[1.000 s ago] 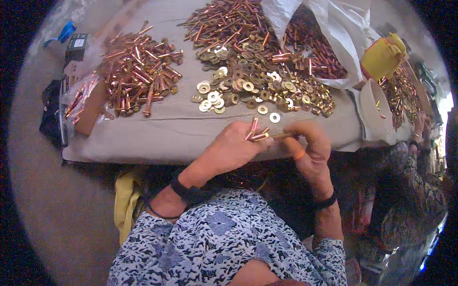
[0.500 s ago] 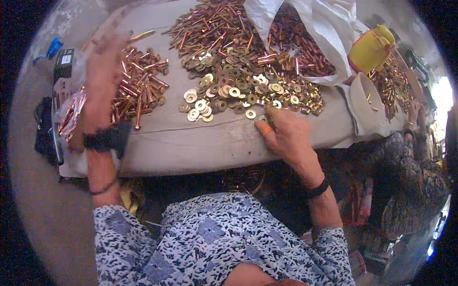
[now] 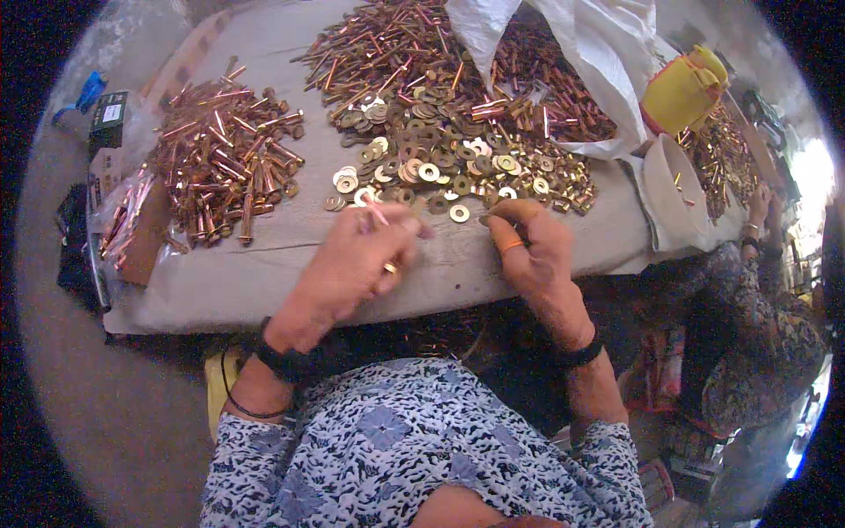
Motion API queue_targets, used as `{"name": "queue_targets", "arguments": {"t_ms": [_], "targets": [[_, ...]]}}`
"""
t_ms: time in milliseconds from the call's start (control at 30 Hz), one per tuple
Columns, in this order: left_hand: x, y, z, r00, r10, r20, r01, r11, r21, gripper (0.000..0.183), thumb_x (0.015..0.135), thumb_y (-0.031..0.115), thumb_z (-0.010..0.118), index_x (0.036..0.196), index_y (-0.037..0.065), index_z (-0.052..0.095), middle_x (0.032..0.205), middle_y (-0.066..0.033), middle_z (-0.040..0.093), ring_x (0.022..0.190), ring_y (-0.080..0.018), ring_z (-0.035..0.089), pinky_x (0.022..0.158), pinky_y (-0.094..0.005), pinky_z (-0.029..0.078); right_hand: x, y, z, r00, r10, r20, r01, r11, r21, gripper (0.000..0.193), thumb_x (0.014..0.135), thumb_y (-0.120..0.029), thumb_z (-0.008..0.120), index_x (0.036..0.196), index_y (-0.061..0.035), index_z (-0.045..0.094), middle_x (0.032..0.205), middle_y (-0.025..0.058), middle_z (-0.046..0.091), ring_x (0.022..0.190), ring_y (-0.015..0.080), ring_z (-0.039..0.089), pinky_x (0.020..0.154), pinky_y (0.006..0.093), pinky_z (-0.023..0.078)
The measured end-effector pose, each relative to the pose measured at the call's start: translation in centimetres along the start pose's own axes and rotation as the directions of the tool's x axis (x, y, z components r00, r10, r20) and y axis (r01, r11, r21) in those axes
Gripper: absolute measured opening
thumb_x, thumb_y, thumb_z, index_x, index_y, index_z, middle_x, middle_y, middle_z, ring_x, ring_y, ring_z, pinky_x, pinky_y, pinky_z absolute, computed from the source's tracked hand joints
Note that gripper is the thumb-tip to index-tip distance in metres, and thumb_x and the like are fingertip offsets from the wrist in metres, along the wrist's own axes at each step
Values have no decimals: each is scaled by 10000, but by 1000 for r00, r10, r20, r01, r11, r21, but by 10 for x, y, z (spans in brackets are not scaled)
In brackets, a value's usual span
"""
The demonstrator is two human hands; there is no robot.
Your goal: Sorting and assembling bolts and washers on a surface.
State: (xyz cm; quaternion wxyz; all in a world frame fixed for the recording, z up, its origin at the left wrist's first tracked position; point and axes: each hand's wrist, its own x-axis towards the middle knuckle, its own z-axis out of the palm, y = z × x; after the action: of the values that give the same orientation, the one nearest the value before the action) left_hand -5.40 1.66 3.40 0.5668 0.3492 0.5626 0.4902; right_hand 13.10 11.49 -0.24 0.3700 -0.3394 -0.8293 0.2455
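My left hand (image 3: 348,264) is over the near part of the covered table, its fingers closed round a thin copper-coloured bolt (image 3: 377,211), slightly blurred. To its right my right hand (image 3: 535,249) rests at the table, thumb and forefinger pinched on a small washer (image 3: 484,221), mostly hidden by the fingertips. An orange band circles a digit of this hand. Just beyond both hands lies a heap of brass-coloured washers (image 3: 429,172), with a loose washer (image 3: 459,213) at its near edge. Small brass nuts (image 3: 576,187) sit at the heap's right.
A pile of bolts (image 3: 229,163) lies at the left, beside a clear plastic bag (image 3: 130,207). More bolts (image 3: 387,48) spread at the back, next to a white sack (image 3: 607,70). A yellow container (image 3: 687,92) and a pale bowl (image 3: 673,180) stand right. Another person's hand (image 3: 760,204) shows far right.
My left hand has moved from the left bolt pile, right and nearer, to beside my right hand, now with a bolt in it. My right hand has barely shifted.
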Motion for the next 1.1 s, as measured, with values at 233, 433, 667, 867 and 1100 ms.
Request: {"name": "queue_targets", "arguments": {"t_ms": [233, 433, 667, 867, 1100], "targets": [[0, -5, 34, 991, -89, 98, 71, 982, 175, 228, 830, 216, 557, 758, 1, 582, 575, -11, 511, 379, -45, 397, 328, -199, 272, -7, -17, -7, 970, 211, 123, -234, 945, 229, 130, 774, -123, 587, 877, -48, 611, 792, 139, 614, 687, 273, 597, 622, 330, 470], [1, -18, 37, 992, -73, 104, 88, 985, -151, 234, 834, 211, 560, 707, 15, 565, 568, -20, 515, 355, -51, 391, 309, -194, 256, -15, -16, -4, 992, 83, 91, -105, 957, 272, 159, 754, -92, 588, 906, -45, 603, 739, 138, 606, 660, 287, 593, 586, 342, 473], [0, -18, 33, 989, -63, 130, 114, 896, -429, 206, 826, 195, 574, 761, 0, 573, 574, -17, 509, 341, -40, 383, 290, -178, 233, -11, -17, -9, 913, -399, 82, 394, 917, 67, 340, 729, -50, 571, 1066, -44, 531, 660, 135, 556, 602, 310, 560, 492, 398, 425], [3, -13, 23, 1000, -22, 17, 27, 946, -323, 213, 843, 186, 539, 814, -23, 565, 621, -34, 549, 401, -46, 426, 328, -193, 291, -3, -21, -22, 997, -80, -11, 80, 989, 126, 269, 780, -91, 559, 1044, -42, 547, 734, 159, 593, 622, 305, 587, 565, 382, 462], [3, -8, 22, 996, -2, 84, 18, 981, -195, 234, 852, 229, 521, 854, 5, 589, 599, -6, 530, 393, -27, 379, 337, -175, 258, 63, 17, -61, 999, 46, -7, -46, 932, -360, 222, 777, -213, 545, 807, 1, 598, 715, 217, 591, 683, 355, 592, 618, 399, 475]]}}
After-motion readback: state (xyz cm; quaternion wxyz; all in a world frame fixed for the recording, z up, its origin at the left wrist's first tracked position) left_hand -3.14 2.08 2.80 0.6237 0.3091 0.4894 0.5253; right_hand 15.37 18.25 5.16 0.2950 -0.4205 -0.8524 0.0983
